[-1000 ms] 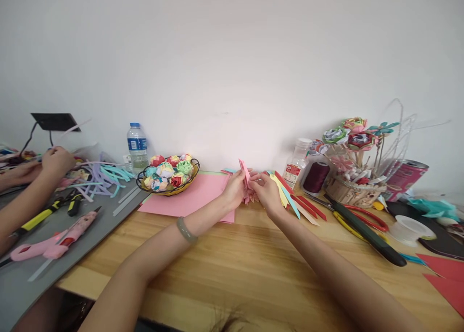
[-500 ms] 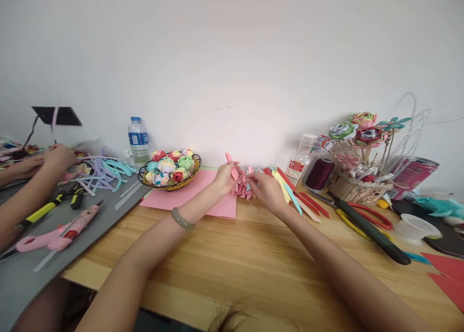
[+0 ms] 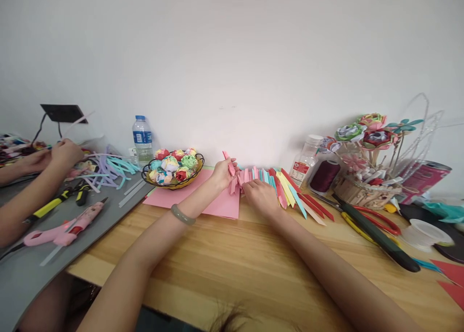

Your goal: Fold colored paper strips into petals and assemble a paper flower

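My left hand (image 3: 223,175) is closed around a folded pink paper strip (image 3: 231,168), and the pink end sticks up past the fingers. My right hand (image 3: 261,196) lies back up over a row of folded paper strips (image 3: 267,177) in pink, blue and other colours. Its fingers curl together onto the pink ones at the row's left end, and the fingertips are partly hidden. Loose flat strips, among them a yellow one (image 3: 285,189), fan out at the right of the row. Beneath my left wrist lies a pink paper sheet (image 3: 221,206).
Paper flowers fill a wire-rimmed basket (image 3: 197,173) near a water bottle (image 3: 142,138). A co-worker's hands (image 3: 60,155) are at the left, behind a pink glue gun (image 3: 68,228). Rightward stand a clear jar (image 3: 305,160), purple thread (image 3: 325,175), a flower pot (image 3: 366,192) and scissors (image 3: 380,235).
My right hand has turned lower over the row, showing more coloured strips behind it. My left hand stays closed on the pink strip. The whole view has shifted slightly.
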`<state>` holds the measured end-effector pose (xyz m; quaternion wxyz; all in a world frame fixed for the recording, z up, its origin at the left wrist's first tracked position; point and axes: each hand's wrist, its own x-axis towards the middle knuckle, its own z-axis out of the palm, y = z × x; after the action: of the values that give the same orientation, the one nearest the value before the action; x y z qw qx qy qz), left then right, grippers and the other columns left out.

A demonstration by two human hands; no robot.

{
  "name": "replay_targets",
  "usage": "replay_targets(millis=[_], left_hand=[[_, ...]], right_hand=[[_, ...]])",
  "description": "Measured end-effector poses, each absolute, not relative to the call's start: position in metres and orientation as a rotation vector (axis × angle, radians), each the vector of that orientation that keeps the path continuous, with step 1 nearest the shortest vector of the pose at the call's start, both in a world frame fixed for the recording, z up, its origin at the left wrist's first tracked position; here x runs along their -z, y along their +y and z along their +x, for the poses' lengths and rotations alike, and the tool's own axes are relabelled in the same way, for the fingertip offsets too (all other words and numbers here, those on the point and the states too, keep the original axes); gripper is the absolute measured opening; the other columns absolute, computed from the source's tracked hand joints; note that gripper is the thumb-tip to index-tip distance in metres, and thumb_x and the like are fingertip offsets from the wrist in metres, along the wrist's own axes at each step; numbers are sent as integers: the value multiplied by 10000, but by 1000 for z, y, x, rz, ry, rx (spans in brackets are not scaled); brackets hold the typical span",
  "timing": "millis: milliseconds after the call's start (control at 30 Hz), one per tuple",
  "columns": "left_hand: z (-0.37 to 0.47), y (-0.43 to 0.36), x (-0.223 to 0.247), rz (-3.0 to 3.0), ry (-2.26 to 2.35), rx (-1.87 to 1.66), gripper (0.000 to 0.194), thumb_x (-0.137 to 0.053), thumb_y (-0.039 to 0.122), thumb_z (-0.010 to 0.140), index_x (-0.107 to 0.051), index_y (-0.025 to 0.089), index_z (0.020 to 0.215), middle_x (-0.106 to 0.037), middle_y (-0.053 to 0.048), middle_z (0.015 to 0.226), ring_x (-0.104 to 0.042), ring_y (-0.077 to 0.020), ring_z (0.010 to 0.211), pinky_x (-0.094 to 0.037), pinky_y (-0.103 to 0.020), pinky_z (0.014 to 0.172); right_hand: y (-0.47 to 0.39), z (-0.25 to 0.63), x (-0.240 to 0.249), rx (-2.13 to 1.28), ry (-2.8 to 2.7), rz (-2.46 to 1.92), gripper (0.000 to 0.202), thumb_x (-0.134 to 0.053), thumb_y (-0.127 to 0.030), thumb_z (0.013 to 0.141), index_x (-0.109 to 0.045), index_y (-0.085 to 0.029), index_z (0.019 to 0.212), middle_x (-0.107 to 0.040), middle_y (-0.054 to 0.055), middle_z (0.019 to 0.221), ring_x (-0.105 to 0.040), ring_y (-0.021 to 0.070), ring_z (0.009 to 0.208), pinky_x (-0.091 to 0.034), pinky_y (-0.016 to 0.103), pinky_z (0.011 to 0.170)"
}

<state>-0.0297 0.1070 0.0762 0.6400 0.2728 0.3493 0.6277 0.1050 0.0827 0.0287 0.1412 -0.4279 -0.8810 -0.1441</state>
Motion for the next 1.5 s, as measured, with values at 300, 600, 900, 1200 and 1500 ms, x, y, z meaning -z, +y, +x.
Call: replay_targets(millis=[300, 600, 900, 1200, 1500], left_hand=[[-35, 108, -77, 747, 842, -1339, 72, -542, 94, 730, -548, 116, 662, -428, 39, 452, -464, -78, 433, -375, -198, 476], [-37, 112, -71, 927, 899, -1248, 64, -555, 134, 736, -604, 117, 697, -461, 24, 483, -433, -58, 400, -296, -170, 403], [-34, 109, -69, 1133, 902, -1131, 134, -639, 203, 699, -611, 111, 607, -606, -60, 667, -521, -93, 542, -328, -183, 446], [-19, 87, -75, 1369, 695, -699, 375, -561, 509, 746, -594, 137, 777, -607, -68, 671, -562, -132, 544, -426, -238, 504], [-9, 75, -76, 1518, 734, -814, 365, -454, 510, 819, -499, 151, 774, -457, 23, 572, -424, -59, 433, -317, -188, 421]], right_hand=[[85, 114, -40, 235, -2327, -1309, 245, -391, -143, 828, -632, -178, 803, -670, 82, 798, -567, 197, 786, -313, 248, 559], [97, 140, -79, -205, -1927, -1248, 269, -403, -249, 785, -626, -158, 905, -672, 56, 869, -596, 160, 763, -423, 275, 706], [86, 162, -111, -1039, -1898, -917, 117, -508, -219, 623, -599, -145, 626, -541, -17, 562, -467, 97, 552, -379, 233, 554], [91, 163, -107, -931, -1797, -998, 147, -542, -248, 660, -614, -135, 721, -566, -15, 626, -473, 95, 586, -376, 240, 596], [97, 169, -99, -962, -1782, -926, 245, -586, -363, 725, -648, -152, 832, -643, 37, 804, -557, 136, 723, -426, 286, 711]])
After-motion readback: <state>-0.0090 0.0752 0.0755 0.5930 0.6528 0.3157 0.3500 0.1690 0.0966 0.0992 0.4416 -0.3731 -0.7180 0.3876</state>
